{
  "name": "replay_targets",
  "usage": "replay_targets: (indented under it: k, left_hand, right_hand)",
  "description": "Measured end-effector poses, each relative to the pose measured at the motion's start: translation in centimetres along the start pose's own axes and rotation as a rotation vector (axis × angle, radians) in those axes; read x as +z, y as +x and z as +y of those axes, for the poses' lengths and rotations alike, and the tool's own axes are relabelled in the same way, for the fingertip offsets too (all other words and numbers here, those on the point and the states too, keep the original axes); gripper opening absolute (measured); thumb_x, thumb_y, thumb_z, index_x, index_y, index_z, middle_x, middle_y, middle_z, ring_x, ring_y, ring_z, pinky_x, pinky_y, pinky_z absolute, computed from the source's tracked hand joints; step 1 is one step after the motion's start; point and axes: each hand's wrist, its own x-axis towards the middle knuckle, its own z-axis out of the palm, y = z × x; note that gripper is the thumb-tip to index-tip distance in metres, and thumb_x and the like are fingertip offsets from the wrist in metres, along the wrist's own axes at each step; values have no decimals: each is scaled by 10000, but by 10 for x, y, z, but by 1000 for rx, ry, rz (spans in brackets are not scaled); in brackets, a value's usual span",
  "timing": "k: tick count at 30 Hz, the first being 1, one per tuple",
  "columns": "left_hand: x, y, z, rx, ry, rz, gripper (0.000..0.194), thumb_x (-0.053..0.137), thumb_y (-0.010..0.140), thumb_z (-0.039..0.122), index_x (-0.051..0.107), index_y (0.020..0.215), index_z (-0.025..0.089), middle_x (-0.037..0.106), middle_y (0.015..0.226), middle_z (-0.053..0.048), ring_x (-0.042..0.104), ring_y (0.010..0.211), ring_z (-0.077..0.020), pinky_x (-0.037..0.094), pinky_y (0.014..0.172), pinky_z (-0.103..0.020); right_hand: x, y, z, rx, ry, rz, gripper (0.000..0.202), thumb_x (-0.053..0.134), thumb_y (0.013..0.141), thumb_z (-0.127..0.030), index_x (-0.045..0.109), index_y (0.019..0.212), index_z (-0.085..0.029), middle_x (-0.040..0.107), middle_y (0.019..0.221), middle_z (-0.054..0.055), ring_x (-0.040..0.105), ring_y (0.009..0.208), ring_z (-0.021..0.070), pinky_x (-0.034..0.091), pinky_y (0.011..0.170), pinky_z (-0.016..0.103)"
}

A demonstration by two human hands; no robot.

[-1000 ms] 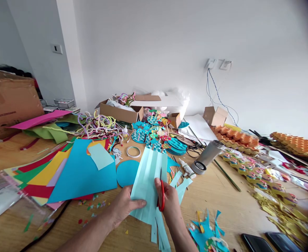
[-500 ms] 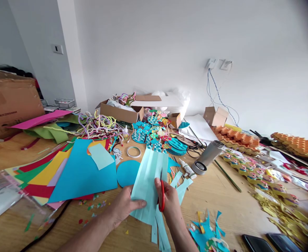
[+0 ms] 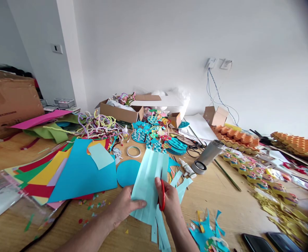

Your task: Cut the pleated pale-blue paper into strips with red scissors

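The left hand [image 3: 124, 203] pinches the pale-blue paper [image 3: 148, 180] by its left side; on its right, the right hand [image 3: 170, 198] is closed around red scissors [image 3: 162, 200].

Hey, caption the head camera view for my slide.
Left hand grips pale blue paper while the right hand holds red-handled scissors against it, over a craft-strewn wooden table.

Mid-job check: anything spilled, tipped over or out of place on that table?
Two things. Small paper scraps lie strewn beside the left forearm, like spilled confetti. The white squeeze bottle lies on its side beside the cut strips, so it could leak; its cap is unclear. Nothing looks wrong with the red-handled scissors.
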Motion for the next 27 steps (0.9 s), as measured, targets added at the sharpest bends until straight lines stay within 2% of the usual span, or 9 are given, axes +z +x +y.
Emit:
replay_targets:
  k: [6,14,27]
  left_hand:
    - [0,1,-1,11,18,12,503,702,644,189,574,1129,146,682,986,-84,623,879,-265,490,788,-394]
    - [-1,2,-1,0,22,13,520,703,640,190,566,1140,146,681,985,-83,614,897,-270,483,794,-389]
    - [0,2,-1,-13,-2,4,494,698,643,184,575,1120,145,687,964,-74,623,878,-264,480,799,-384]
  right_hand:
    - [1,0,-2,34,30,20,476,475,738,-594,388,505,-187,333,392,-59,334,387,85,237,370,202]
    - [1,-6,-16,72,76,25,515,452,711,-650,373,484,-195,331,351,-64,352,343,88,253,345,200]
    - [-1,-1,-7,68,71,18,496,476,719,-617,382,481,-193,369,322,-54,355,332,89,251,343,198]
